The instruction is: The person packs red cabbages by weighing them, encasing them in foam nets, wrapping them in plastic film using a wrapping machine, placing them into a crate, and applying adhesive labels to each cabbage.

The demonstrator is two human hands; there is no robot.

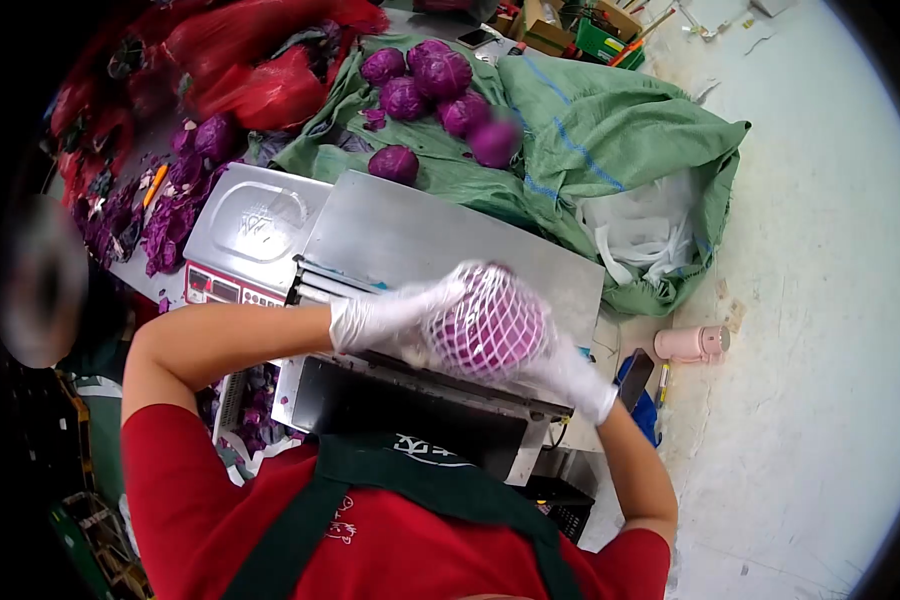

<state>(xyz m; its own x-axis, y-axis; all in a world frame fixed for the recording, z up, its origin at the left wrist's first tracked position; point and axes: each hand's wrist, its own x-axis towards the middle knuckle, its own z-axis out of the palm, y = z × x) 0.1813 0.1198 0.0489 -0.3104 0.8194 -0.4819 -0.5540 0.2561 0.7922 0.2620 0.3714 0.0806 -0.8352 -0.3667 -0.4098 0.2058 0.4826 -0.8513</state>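
Note:
A red cabbage point(490, 325) in a white mesh sleeve is held between my two gloved hands, above the metal wrapping machine point(410, 235). My left hand point(398, 312), in a white glove, grips its left side, with the fingertips at its upper edge. Against the lower right side presses my right hand point(574, 376), also gloved; its fingers are partly hidden by the cabbage. Beneath them lies the machine's dark front plate point(410, 408).
A scale point(260, 215) with a red panel stands left of the machine. Several unwrapped cabbages point(440, 72) rest on green sacking point(610, 130) behind. Red net bags point(260, 60) and trimmed leaves point(175, 215) are at the far left. A pink bottle point(685, 344) lies at right.

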